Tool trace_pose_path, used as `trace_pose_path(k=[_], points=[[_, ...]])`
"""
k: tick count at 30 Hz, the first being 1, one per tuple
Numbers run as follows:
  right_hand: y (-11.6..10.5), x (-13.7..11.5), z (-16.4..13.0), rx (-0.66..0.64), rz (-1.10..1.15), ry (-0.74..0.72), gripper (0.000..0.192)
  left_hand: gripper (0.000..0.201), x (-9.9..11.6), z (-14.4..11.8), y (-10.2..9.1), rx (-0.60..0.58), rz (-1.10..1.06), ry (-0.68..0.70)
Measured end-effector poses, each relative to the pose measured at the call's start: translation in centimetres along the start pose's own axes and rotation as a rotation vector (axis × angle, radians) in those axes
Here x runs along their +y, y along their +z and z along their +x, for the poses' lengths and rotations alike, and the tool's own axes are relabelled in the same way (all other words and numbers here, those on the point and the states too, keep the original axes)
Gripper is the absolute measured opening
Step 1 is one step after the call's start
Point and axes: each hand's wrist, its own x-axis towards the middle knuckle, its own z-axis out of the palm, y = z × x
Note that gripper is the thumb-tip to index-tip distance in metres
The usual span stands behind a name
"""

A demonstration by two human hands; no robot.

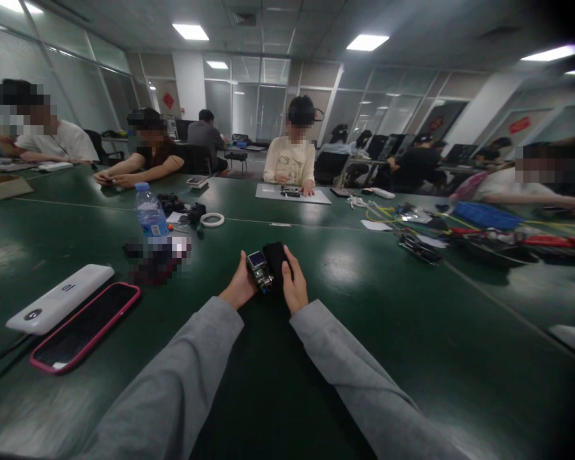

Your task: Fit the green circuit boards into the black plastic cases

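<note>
Between my hands, just above the green table (335,306), are two small parts side by side. My left hand (240,286) grips a small circuit board (261,275) by its left edge; a little square screen sits at its upper end and blue parts at its lower end. A black rectangular piece, like a case or cover (275,260), is in my right hand (295,285), with the thumb across its face. The board and the black piece lie close together; whether they are joined I cannot tell. My fingers beneath both are hidden.
Left of me lie a white power bank (60,299) with a cable and a red-edged phone (85,327). Farther forward stand a water bottle (151,214) and a white tape roll (212,220). Cables and tools (416,249) clutter the right. Several people sit around the table.
</note>
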Motion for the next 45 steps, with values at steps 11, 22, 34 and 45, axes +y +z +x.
trace_pose_path(k=[11, 22, 34, 45], points=[[-1.4, 3.0, 1.4, 0.170, -0.276, -0.003, 0.042, 0.060, 0.0, 0.6, -0.8, -0.040, -0.004, -0.009], [-1.2, 1.6, 1.0, 0.061, -0.371, -0.139, 0.043, 0.059, 0.0, 0.5, -0.7, -0.097, 0.037, -0.043], [-1.9, 2.8, 1.4, -0.026, -0.259, 0.128, 0.069, 0.061, 0.0, 0.7, -1.3, -0.131, 0.055, -0.040], [-6.4, 2.5, 0.9, 0.173, -0.443, 0.083, 0.053, 0.062, 0.4, 0.2, -1.4, -0.190, -0.007, -0.033]])
